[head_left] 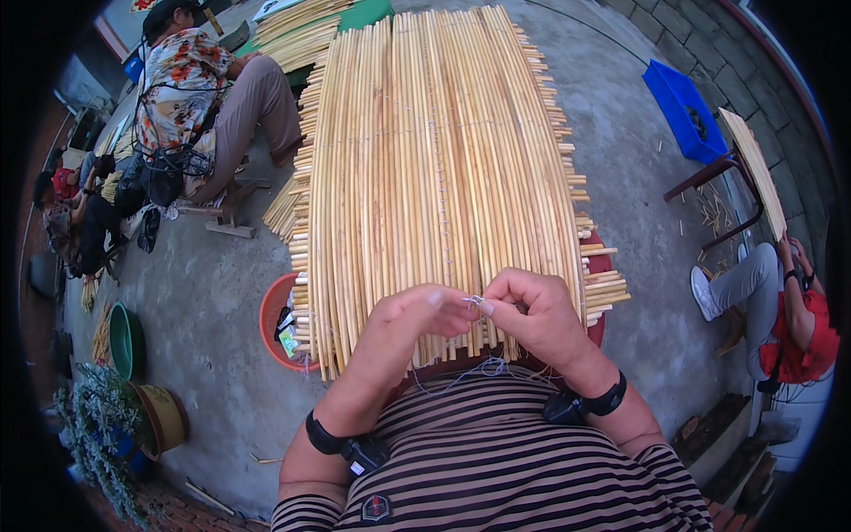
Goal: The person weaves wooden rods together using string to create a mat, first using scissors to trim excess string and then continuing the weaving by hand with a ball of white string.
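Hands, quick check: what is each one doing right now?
Left hand: fingers pinched shut on a thin thread, over the stick mat.
Right hand: pinched shut on the same thread.

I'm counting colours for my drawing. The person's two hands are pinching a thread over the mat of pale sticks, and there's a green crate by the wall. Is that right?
Nearly. The crate by the wall is blue, not green, as the head view shows. The rest holds: the left hand and right hand pinch a thread over the mat of pale sticks.

Both hands meet over the near end of the reed mat (434,168): left hand (417,315) and right hand (532,310) pinch a thin thread (474,301).
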### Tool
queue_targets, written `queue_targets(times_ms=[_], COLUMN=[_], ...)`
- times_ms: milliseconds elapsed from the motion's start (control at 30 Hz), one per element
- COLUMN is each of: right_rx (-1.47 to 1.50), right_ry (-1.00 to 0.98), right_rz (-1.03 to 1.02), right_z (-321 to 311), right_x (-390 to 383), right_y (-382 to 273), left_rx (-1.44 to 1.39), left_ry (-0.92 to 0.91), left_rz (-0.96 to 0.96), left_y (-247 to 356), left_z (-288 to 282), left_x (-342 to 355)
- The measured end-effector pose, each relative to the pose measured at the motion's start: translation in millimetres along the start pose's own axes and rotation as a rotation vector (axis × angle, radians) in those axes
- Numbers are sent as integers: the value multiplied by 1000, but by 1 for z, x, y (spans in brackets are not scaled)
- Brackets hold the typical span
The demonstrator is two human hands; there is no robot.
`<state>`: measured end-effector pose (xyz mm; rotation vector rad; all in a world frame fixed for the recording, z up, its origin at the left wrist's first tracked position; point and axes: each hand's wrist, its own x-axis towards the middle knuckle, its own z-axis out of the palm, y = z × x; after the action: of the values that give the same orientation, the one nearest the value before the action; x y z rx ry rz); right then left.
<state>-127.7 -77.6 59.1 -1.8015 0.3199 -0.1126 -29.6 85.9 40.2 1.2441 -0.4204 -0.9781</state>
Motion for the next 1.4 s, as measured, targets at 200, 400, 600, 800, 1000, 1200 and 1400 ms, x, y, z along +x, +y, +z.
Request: queue_targets(times_ms=[200,400,600,800,1000,1200,1400], right_rx=[-21,-10,48,118,101,101,130], right_ry=[-42,-56,-22,16,38,19,30], right_rz=[3,12,-8,-32,-44,-32,-34], right_z=[1,0,2,4,5,7,5], right_x=[0,0,1,1,-2,-3,-4], right_y=[3,6,13,20,21,18,15], left_rx=[-27,-107,-115,-138,-200,-206,-241], left_ry=[3,36,29,18,-13,-54,-84], left_rz=[-49,-44,-54,-57,-111,-150,-176], left_y=[-1,-9,-12,-14,-16,-18,-18], left_z=[4,4,5,6,8,6,8], left_x=[4,8,7,7,5,2,3])
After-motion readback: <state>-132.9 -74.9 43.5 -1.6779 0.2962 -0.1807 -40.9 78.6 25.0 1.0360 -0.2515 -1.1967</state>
